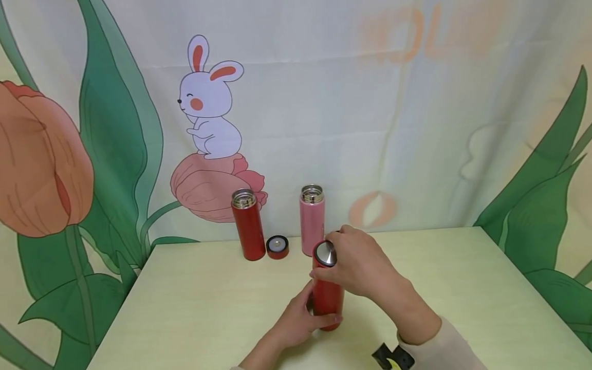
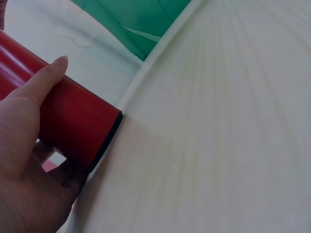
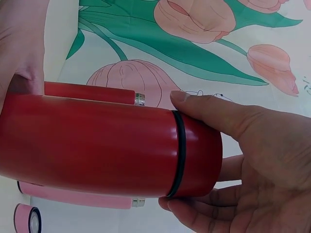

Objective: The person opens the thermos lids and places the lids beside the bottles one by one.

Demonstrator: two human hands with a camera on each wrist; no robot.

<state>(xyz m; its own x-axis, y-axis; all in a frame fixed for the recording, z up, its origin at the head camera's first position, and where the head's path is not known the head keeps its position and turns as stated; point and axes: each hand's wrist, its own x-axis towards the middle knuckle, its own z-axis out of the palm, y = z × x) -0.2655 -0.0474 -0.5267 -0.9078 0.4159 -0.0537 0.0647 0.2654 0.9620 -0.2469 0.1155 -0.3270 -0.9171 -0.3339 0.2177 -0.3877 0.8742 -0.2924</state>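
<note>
A red vacuum flask stands upright on the table in the head view. Around its lower body my left hand is wrapped, thumb across the front; the left wrist view shows the flask's dark base edge at the tabletop. My right hand grips the lid from above, thumb on one side and fingers on the other. In the right wrist view the red lid sits on the flask, with a black ring between lid and body.
Behind stand an uncapped red flask and an uncapped pink flask. An upturned red lid lies between them. A pink lid shows in the right wrist view. A printed cloth hangs behind the table.
</note>
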